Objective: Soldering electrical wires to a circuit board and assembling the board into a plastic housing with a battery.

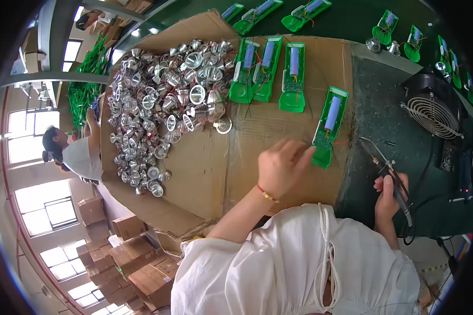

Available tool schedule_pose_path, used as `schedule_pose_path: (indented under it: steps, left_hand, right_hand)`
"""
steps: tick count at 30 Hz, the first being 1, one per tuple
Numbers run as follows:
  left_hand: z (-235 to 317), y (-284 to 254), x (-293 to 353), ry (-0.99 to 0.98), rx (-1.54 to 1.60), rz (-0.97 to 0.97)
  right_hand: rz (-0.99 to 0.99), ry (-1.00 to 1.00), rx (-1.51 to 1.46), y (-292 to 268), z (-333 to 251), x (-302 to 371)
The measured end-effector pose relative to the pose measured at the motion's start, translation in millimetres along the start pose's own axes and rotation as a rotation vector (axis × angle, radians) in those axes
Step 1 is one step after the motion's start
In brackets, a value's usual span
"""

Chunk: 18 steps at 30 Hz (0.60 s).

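My left hand (pixel 283 167), with a bracelet at the wrist, is above the cardboard with its fingers curled. Its thumb side is at the lower left edge of a green plastic housing (pixel 323 152), and whatever the fingertips hold is hidden. In that housing lie a blue cylindrical battery (pixel 332 113), a small circuit board and thin wires. To the right, my right hand (pixel 389 197) grips a soldering iron (pixel 400 200) with a thin metal tube beside its tip. The tip points up and left, apart from the housing.
A heap of silvery reflector cups (pixel 168 100) fills the cardboard sheet's (pixel 199 181) left side. Several green housings with batteries (pixel 291 79) lie farther back. A black fan with a wire guard (pixel 433 113) stands at right. At far left, a person (pixel 79 152) is by green parts (pixel 86 86).
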State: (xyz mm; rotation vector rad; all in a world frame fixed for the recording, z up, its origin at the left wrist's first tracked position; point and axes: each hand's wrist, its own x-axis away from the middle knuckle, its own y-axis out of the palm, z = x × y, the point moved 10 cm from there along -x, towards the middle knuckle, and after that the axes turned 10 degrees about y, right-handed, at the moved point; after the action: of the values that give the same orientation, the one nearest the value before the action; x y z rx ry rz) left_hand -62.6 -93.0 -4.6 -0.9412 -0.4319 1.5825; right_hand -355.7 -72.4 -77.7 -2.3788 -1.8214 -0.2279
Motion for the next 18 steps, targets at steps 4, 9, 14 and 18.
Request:
schedule_pose_path:
  steps: [4,9,14,18]
  left_hand:
    - [-50,-87,24,-0.111,-0.305,0.323]
    - [-83,-144,17,-0.123,-0.543,0.458]
    - [-86,-165,24,-0.051,-0.390,0.654]
    - [-58,-101,21,-0.187,0.075,0.350]
  right_hand:
    - [0.023,-0.048,0.023,1,-5,7]
    - [0.017,-0.077,0.009,2,-7,15]
    - [-0.042,-0.106,0.000,8,-19,27]
    - [-0.077,-0.081,-0.018,14,-33,37]
